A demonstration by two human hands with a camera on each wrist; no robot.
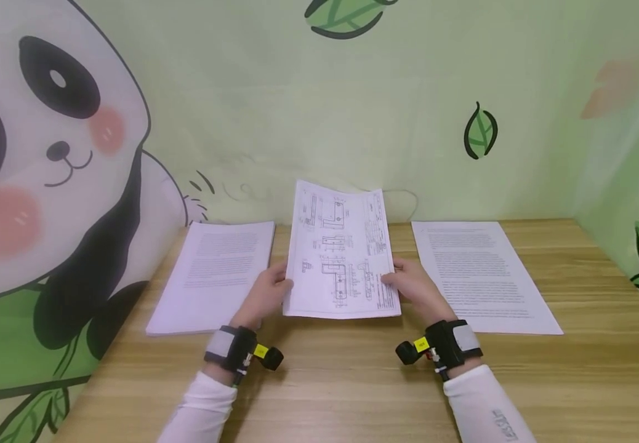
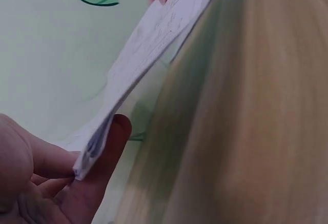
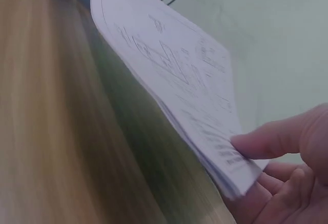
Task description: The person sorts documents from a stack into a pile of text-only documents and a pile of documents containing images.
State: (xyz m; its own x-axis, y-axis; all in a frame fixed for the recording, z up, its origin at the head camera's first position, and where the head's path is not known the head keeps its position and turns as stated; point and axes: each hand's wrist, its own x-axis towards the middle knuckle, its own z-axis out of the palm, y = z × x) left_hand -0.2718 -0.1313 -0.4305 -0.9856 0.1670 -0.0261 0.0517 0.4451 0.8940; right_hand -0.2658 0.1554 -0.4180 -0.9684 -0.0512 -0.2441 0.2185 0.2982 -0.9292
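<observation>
Both hands hold a stack of papers (image 1: 341, 252) up off the table, its top sheet printed with technical drawings. My left hand (image 1: 268, 291) grips the left edge, thumb on top and fingers beneath; in the left wrist view the stack (image 2: 154, 39) is seen edge-on as several layered sheets. On the opposite edge my right hand (image 1: 416, 286) pinches the same way. The right wrist view shows its thumb (image 3: 271, 139) pressing the printed face near the corner, with the fingers under the sheets. The stack tilts, its far edge higher.
A pile of text-printed paper (image 1: 214, 277) lies on the wooden table (image 1: 330, 381) to the left. Another text-printed paper (image 1: 480, 277) lies to the right. Behind the table hangs a green backdrop (image 1: 253, 92) with a panda and leaves.
</observation>
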